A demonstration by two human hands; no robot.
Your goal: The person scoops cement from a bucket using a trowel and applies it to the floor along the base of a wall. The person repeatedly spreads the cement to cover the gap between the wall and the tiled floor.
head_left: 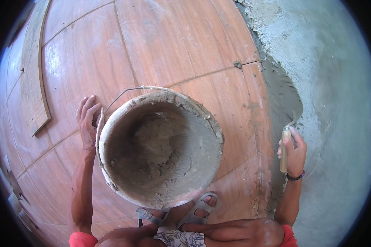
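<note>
Trowel (284,154), between three and four o'clock from the middle of the view. Clamped by its pale wooden handle in the right hand (296,153), with fingers wrapped round and thumb laid along the top. Bends at the metal neck toward one o'clock, near the edge of a wet grey mortar strip (281,88); cannot make out the full blade there. Around the right wrist, a dark beaded bracelet (295,176).

At nine o'clock, the left hand (86,127), with fingers close together and slightly bent, just beside the wire handle (123,93) of a large round bucket (104,149). Cannot tell whether gripping it or only resting there.

Near the middle, a little toward seven o'clock, the bucket itself, with open mouth up and rim crusted. Inside, more grey mortar (156,142), smeared up the wall toward four o'clock.

Under the bucket, reddish wood-patterned tiles (173,45). On these, a small mortar clump (237,64) between one and two o'clock, and wooden planks (35,88) between nine and ten. At three o'clock, beyond the strip, a pale grey-green cement surface (338,123). At six o'clock, grey sandals (200,209) on the feet, close below the bucket.
</note>
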